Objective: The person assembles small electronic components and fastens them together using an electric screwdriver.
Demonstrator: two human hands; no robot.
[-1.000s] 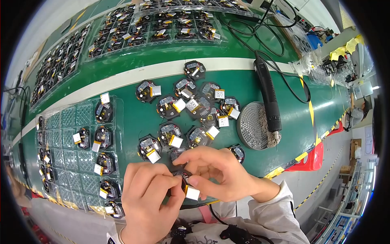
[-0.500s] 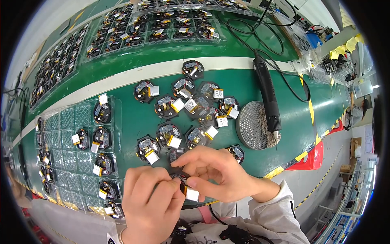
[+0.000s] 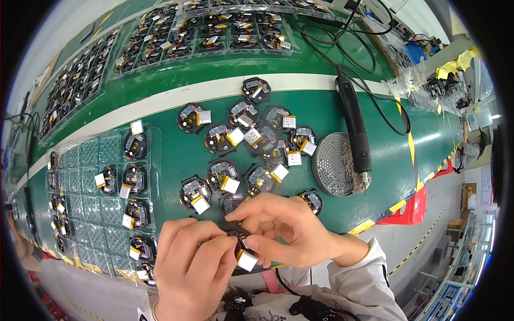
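Observation:
Between my hands, near the table's front edge, is a round black circuit assembly [image 3: 239,235] with a white battery pouch [image 3: 247,260] hanging off its near side. My left hand [image 3: 195,257] pinches its left edge, the fingers curled. From the other side my right hand [image 3: 289,230] grips it with thumb and fingers, the index finger arched over the top. My fingers cover most of the assembly. Just beyond them several similar assemblies [image 3: 224,176] with white pouches lie loosely grouped on the green table.
A clear compartment tray [image 3: 93,206] at left holds several assemblies. Full trays [image 3: 209,35] stand at the back. On the right an electric screwdriver [image 3: 353,123] rests across a round metal dish [image 3: 327,166] of small screws; its black cable [image 3: 369,59] loops behind. A red stool [image 3: 409,206] stands beyond the edge.
My left hand has shifted slightly left and down. The held assembly has turned a little, and its battery pouch has swung left and nearer. My right hand is almost unmoved.

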